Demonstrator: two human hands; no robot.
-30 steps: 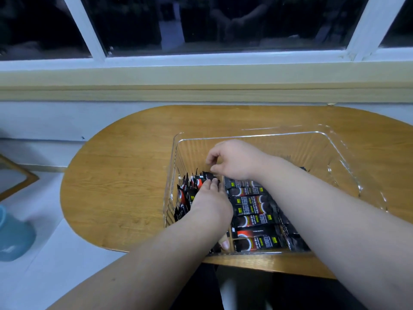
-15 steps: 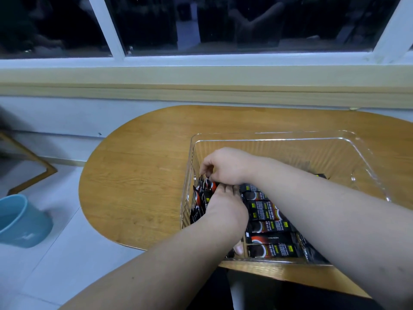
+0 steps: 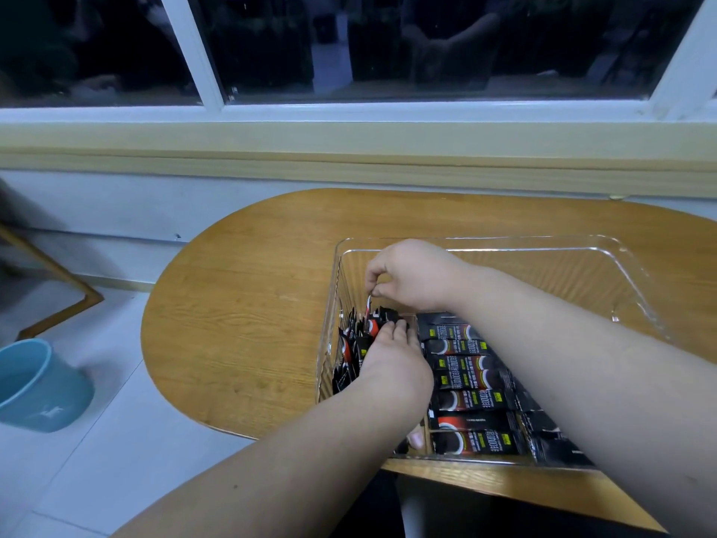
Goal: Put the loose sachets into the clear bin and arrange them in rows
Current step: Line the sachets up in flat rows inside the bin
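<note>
1. Sachets: black with red and white print, all inside the clear bin, in its near-left part. The bin stands on the wooden table.
2. One row lies flat, face up and side by side, running from the near wall toward the middle. Left of it, the upright sachets stand on edge along the left wall.
3. Your right hand: thumb and forefinger are closed in a pinch on the top edge of one sachet at the far end of the upright group.
4. Your left hand: fingers are stretched out and close together, lying over the upright sachets with the tips touching them. The thumb is down by the near wall.
5. Labels: white lettering runs along each flat sachet, with a small yellow patch. It is too small to read.
</note>
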